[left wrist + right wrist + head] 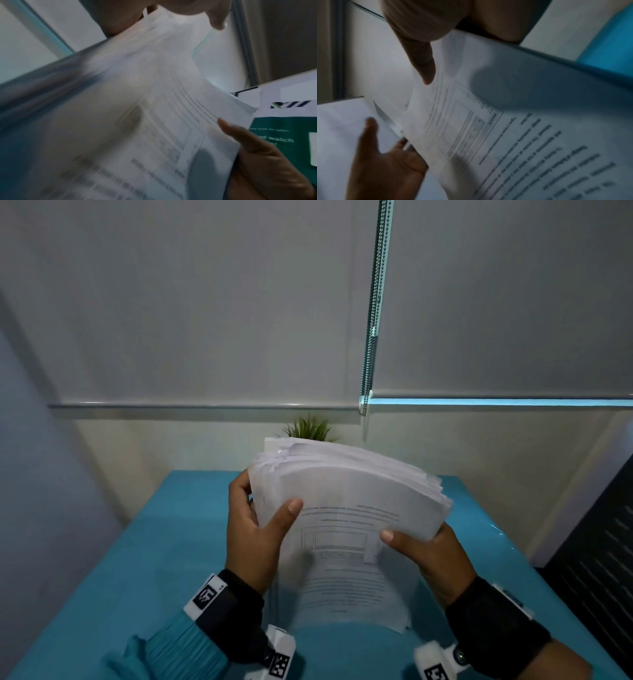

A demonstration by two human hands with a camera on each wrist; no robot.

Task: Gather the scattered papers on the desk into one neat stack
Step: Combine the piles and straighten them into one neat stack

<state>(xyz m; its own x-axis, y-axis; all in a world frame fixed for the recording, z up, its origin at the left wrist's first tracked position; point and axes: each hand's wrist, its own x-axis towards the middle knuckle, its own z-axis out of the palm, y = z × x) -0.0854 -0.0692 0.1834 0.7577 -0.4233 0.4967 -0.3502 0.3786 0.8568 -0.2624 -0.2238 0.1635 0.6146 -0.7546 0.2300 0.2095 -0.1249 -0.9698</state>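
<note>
A thick stack of white printed papers (pixel 349 494) stands on edge over the teal desk (pixel 137 559), bowed toward me, its top edges uneven. Its lower part is blurred, so I cannot tell whether it touches the desk. My left hand (pixel 260 529) grips the stack's left side, thumb across the front sheet. My right hand (pixel 424 549) grips the right side, thumb on the front and fingers behind. The left wrist view shows the front sheet (pixel 154 108) with the right hand (pixel 257 155) at its edge. In the right wrist view the sheet (pixel 505 121) lies under my thumb (pixel 424 67).
A small green plant (pixel 308 429) stands behind the stack at the desk's far edge. Grey roller blinds with a bead chain (pixel 373 302) cover the back wall. A dark cabinet (pixel 599 559) stands at the right. A green printed panel (pixel 283 142) shows in the left wrist view.
</note>
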